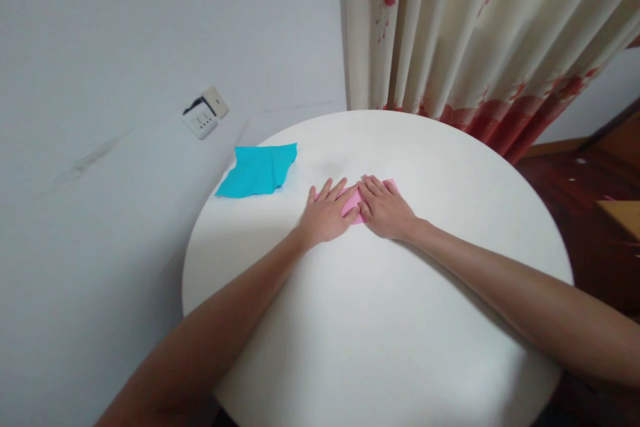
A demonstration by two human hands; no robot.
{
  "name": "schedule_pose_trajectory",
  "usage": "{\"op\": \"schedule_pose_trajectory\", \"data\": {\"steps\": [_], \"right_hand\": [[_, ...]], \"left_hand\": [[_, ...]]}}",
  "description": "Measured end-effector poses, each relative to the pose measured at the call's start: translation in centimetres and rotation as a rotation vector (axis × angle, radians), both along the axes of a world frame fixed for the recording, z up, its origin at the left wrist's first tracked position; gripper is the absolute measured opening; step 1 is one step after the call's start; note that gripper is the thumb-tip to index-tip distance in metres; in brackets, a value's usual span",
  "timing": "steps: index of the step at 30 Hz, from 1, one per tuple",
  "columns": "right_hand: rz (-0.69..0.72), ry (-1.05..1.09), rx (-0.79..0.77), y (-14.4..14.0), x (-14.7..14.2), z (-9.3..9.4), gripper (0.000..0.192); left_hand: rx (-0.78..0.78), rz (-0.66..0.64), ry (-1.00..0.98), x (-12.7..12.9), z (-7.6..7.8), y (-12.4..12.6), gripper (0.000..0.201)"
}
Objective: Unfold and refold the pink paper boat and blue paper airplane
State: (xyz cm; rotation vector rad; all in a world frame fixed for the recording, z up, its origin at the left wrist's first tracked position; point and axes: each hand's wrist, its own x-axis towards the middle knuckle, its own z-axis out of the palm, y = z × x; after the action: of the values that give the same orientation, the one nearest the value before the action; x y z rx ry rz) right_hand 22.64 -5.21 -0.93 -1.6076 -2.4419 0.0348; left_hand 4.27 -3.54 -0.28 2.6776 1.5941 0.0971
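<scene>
Left hand: I see my left hand (325,213) flat, fingers spread, pinning the pink paper (353,203) near frame centre; nothing is pinched.
Right hand: my right hand (385,208) is also open, palm down on the sheet, likely flattening a crease.
Pink paper: mostly hidden between the touching hands on the round white table (380,333).
Blue paper: the folded blue paper (260,170) lies apart, upper left, out of the way.

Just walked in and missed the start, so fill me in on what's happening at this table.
A person is pressing both hands flat on a pink paper lying on the round white table. The left hand covers its left part and the right hand its right part, so only a strip shows between them. A folded blue paper lies untouched near the table's far left edge, by the wall.
</scene>
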Motion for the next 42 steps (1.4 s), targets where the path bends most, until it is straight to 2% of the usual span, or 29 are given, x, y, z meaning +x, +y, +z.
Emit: {"op": "schedule_pose_trajectory", "data": {"steps": [5,9,14,19,22,24,26,28,30,33,36,39,42], "right_hand": [[-0.024,0.003,0.002,0.1,0.2,-0.1,0.062],[-0.159,0.020,-0.055,0.3,0.6,-0.1,0.069],[-0.282,0.028,-0.110,1.3,1.9,0.0,0.075],[-0.385,0.103,-0.069,2.9,4.5,-0.6,0.071],[-0.443,0.156,0.038,3.1,4.9,0.1,0.070],[-0.399,0.155,0.149,2.6,4.2,1.0,0.067],[-0.293,0.117,0.223,1.7,2.9,1.6,0.065],[-0.161,0.070,0.207,0.8,1.4,1.8,0.063],[-0.044,0.036,0.124,0.2,0.4,1.3,0.062],[0.016,0.023,0.015,0.0,0.1,0.4,0.061],[0.050,0.013,-0.010,0.4,0.4,0.0,0.060],[0.073,0.008,-0.009,0.6,0.6,0.1,0.059],[0.082,0.003,-0.014,0.6,0.5,0.1,0.059]], "left_hand": [[0.008,0.074,-0.023,-0.1,-0.1,0.1,0.061],[-0.005,0.149,-0.023,-0.4,-0.3,0.2,0.065],[-0.009,0.167,-0.030,-0.7,-0.4,0.4,0.068],[-0.006,0.160,-0.044,-0.7,-0.5,0.5,0.066],[-0.009,0.162,-0.047,-0.6,-0.5,0.5,0.066],[-0.009,0.159,-0.046,-0.6,-0.5,0.4,0.065],[-0.010,0.154,-0.042,-0.5,-0.4,0.4,0.064],[-0.010,0.149,-0.039,-0.5,-0.4,0.3,0.063],[-0.007,0.145,-0.035,-0.5,-0.3,0.1,0.062],[0.064,0.144,-0.027,-0.2,-0.1,-0.3,0.058],[0.161,0.020,-0.009,0.4,0.0,-0.6,0.055],[0.090,-0.136,-0.001,0.9,-0.1,-0.7,0.057],[0.002,-0.141,-0.016,1.1,-0.3,-0.7,0.060]]}}
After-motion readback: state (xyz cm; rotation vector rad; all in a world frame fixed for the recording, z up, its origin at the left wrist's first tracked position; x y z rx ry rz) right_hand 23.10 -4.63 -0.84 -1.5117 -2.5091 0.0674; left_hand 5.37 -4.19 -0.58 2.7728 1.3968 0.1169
